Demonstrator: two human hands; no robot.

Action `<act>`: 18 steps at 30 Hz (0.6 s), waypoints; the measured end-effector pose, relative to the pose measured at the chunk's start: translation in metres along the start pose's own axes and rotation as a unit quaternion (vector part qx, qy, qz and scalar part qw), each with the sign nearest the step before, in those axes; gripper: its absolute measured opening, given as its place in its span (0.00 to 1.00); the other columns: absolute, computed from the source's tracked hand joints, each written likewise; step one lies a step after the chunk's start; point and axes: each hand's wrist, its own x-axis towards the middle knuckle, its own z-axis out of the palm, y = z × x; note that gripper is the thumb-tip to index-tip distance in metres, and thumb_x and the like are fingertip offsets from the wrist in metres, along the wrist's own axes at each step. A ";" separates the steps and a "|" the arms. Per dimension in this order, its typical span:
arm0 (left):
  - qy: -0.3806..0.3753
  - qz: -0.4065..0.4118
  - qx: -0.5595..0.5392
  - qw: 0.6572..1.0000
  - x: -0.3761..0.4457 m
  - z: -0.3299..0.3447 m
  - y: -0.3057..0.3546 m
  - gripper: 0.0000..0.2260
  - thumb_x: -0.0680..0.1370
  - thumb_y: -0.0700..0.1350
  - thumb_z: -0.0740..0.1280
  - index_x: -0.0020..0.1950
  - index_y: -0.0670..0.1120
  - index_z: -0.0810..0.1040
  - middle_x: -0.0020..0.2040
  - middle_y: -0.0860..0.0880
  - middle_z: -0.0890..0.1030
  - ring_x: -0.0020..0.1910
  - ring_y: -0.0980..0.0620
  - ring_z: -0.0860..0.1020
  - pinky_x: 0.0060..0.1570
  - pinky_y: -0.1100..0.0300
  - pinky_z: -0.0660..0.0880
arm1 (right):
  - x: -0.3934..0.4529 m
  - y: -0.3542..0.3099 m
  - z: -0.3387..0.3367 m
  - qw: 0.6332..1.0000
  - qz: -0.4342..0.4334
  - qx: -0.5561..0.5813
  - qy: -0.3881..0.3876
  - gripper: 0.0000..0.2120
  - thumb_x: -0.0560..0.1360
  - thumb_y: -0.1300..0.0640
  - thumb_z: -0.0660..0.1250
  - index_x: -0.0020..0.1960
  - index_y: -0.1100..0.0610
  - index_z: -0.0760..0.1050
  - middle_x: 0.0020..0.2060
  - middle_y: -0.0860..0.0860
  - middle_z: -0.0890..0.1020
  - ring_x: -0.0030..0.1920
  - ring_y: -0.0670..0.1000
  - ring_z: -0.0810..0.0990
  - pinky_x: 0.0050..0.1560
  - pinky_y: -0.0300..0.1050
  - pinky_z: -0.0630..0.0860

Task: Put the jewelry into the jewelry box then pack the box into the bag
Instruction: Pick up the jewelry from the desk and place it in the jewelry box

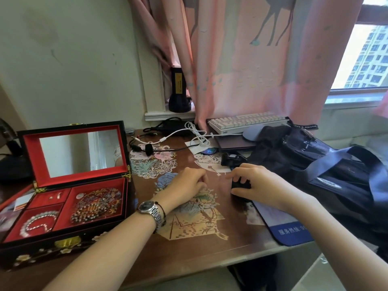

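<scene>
The open jewelry box (69,241) stands at the left of the desk, black lacquer outside and red lining inside, with a mirror in its raised lid. A pearl strand (38,222), beaded pieces (97,203) and a small ring (55,196) lie in its compartments. My left hand (186,183), with a watch on its wrist, rests on the desk centre with fingers curled; nothing shows in them. My right hand (258,182) grips a small black object (241,184) on the desk. The dark bag (327,177) lies just right of that hand.
A blue mouse pad (287,229) lies at the desk's front right edge. Cables (197,135), a keyboard (245,120) and a closed laptop (235,143) crowd the back. A black flashlight (178,91) stands on the sill beside a pink curtain. Paper-cut decorations cover the desk centre.
</scene>
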 end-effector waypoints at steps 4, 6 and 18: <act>0.014 0.000 -0.024 1.000 -0.009 -0.020 -0.004 0.02 0.75 0.42 0.69 0.46 0.48 0.79 0.42 0.53 0.80 0.40 0.54 0.79 0.44 0.53 0.78 | 0.008 -0.010 0.004 1.000 -0.014 -0.005 -0.001 0.15 0.72 0.52 0.67 0.59 0.46 0.75 0.49 0.42 0.75 0.48 0.44 0.75 0.49 0.48 0.77; 0.022 0.004 -0.015 1.000 -0.014 -0.033 -0.008 0.03 0.75 0.41 0.69 0.46 0.49 0.79 0.42 0.54 0.80 0.42 0.55 0.79 0.45 0.54 0.78 | 0.014 -0.018 0.006 1.000 -0.026 -0.005 -0.003 0.16 0.72 0.51 0.68 0.59 0.46 0.75 0.49 0.42 0.75 0.48 0.45 0.75 0.49 0.48 0.77; 0.104 -0.005 0.023 0.994 -0.086 -0.119 -0.031 0.03 0.74 0.46 0.70 0.45 0.54 0.80 0.42 0.58 0.81 0.42 0.62 0.77 0.40 0.63 0.72 | 0.059 -0.092 0.033 0.989 -0.150 -0.012 -0.013 0.15 0.73 0.46 0.67 0.59 0.46 0.74 0.49 0.43 0.75 0.47 0.44 0.75 0.45 0.40 0.73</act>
